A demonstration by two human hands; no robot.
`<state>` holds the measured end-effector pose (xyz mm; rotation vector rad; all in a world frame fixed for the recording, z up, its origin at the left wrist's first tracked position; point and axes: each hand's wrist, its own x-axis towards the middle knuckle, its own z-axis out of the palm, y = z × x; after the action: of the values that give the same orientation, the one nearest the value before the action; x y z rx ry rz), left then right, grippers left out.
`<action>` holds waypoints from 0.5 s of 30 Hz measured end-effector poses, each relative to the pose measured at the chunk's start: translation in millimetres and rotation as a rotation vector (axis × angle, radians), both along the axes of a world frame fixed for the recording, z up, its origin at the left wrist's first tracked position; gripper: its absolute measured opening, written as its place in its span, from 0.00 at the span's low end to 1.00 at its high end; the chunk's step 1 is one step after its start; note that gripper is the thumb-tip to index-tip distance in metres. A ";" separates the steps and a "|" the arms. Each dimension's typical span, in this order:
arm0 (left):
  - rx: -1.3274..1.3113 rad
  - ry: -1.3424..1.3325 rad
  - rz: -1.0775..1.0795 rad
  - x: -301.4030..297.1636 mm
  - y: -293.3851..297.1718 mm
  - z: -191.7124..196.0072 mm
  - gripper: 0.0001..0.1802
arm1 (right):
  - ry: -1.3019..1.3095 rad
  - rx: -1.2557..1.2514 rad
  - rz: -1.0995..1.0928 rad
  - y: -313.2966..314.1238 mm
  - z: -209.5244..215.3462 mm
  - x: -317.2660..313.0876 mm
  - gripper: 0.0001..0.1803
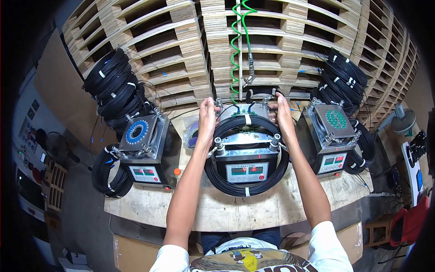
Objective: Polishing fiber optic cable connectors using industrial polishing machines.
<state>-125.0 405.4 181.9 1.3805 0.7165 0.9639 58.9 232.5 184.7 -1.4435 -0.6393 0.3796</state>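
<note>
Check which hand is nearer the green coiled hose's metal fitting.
Right. The right hand grips the black cable coil just below-right of the fitting; the left hand holds the coil farther off, below-left.

A pale wooden bench is carrying three grey machines — one sitting left, one centre, one right. A small orange knob is lying between left and centre — near the front.

Black cable coil with white ties; silver-grey machine with red digits; green spiral hose; pale wooden counter; orange button.
</note>
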 end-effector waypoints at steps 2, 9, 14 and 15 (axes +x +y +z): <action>0.037 0.041 -0.096 1.7 -3.9 4.5 0.34 | 0.020 0.002 -0.016 -1.5 -3.5 4.8 0.36; 0.097 0.023 -0.022 -2.1 -1.3 -0.6 0.35 | -0.089 -0.052 0.000 0.5 -2.9 2.9 0.34; -0.058 0.029 0.049 -5.0 1.3 -1.3 0.35 | -0.137 -0.041 0.055 1.5 0.2 -0.4 0.33; -0.058 0.029 0.048 -5.0 1.5 -1.4 0.35 | -0.144 -0.030 0.058 1.6 -0.6 0.5 0.33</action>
<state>-130.0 406.8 180.6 1.3340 0.7963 0.9554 59.4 234.1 184.1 -1.4926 -0.7961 0.3333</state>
